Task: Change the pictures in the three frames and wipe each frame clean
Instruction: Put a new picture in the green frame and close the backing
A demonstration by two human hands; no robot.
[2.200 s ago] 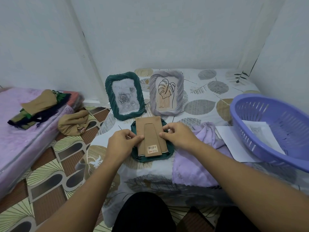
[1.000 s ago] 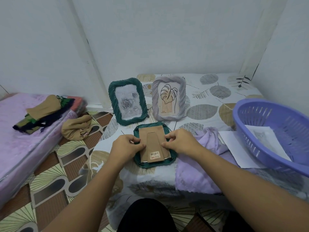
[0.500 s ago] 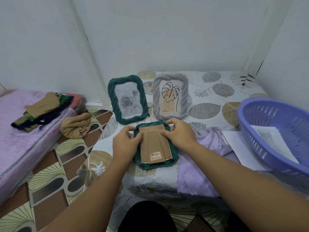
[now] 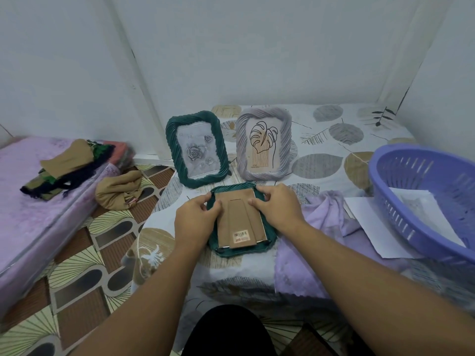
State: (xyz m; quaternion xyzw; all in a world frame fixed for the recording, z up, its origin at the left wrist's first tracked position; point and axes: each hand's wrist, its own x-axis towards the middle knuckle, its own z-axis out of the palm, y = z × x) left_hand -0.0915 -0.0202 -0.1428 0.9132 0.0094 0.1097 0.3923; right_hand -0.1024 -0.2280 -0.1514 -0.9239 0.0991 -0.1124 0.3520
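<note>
Green frame [image 4: 241, 246] lies face down, both hands gripping its cardboard backing [image 4: 237, 219]: left hand [image 4: 196, 218], right hand [image 4: 279, 209]; 2 frames stand upright.

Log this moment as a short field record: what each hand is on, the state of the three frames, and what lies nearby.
left hand: fingers on left edge of brown backing
right hand: fingers on backing's right edge
face-down frame: dark green, flat, stand side up
green frame: upright, rose picture
grey frame: upright, leaf drawing
cloth: lilac, right of the flat frame
basket: purple, far right, paper inside
</note>
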